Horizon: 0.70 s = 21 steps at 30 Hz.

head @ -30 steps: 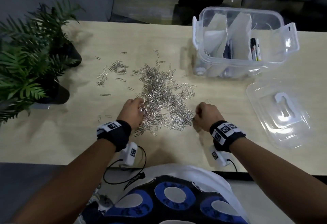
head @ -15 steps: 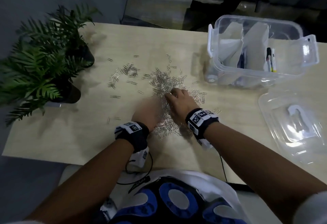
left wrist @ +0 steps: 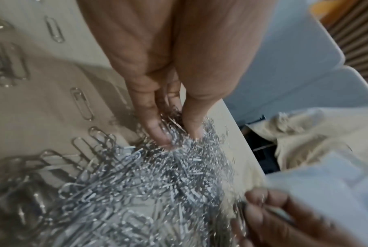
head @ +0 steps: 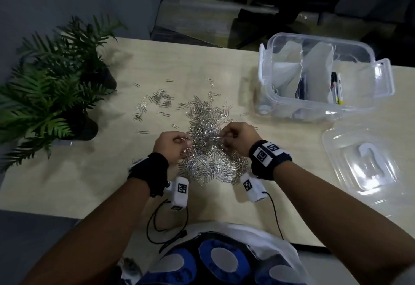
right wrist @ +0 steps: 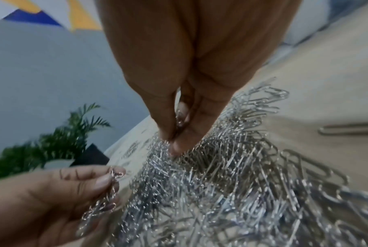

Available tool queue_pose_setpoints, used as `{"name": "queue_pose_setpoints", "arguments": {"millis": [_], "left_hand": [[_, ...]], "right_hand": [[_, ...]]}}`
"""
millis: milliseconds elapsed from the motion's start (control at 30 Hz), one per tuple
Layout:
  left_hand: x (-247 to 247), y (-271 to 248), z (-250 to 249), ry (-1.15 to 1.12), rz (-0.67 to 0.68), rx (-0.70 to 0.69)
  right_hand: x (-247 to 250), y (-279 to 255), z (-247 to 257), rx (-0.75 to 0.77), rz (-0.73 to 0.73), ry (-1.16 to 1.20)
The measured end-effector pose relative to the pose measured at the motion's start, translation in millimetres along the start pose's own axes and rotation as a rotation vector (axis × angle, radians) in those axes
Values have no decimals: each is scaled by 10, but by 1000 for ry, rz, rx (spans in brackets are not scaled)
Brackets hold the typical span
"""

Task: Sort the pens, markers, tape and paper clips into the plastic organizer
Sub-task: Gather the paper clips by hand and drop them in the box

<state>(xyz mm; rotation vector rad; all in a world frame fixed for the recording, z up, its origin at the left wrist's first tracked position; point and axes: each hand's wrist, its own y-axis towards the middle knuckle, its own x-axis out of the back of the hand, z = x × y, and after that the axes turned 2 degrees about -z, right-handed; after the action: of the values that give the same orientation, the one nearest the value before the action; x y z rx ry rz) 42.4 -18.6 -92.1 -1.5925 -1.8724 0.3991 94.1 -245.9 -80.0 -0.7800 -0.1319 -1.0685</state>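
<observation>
Both hands have lifted slightly, left hand (head: 173, 147) and right hand (head: 238, 137) each with grip pinched on paper clips (head: 208, 149).

Two hands, the left hand (head: 171, 147) and right hand (head: 238, 137), work a pile of silver paper clips (head: 208, 147) far too numerous to count, with dozens more scattered loose across one wooden table (head: 67, 183). One clear plastic organizer (head: 318, 109) holds two markers (head: 336, 88) standing side by side, while one transparent lid (head: 368, 163) and two potted plants (head: 51, 91) share the surface.
</observation>
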Motion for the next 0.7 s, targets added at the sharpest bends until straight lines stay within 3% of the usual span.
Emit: {"name": "queue_pose_setpoints", "arguments": {"millis": [100, 367, 500, 700], "left_hand": [[54, 23, -36, -258, 114, 106], [-3, 7, -178, -576, 309, 239], [-94, -67, -320, -576, 343, 228], [-244, -157, -488, -473, 293, 183]], "right_hand": [[51, -52, -47, -35, 71, 312], [108, -174, 14, -133, 176, 723], [177, -235, 61, -190, 238, 898], [358, -345, 209, -203, 272, 1039]]}}
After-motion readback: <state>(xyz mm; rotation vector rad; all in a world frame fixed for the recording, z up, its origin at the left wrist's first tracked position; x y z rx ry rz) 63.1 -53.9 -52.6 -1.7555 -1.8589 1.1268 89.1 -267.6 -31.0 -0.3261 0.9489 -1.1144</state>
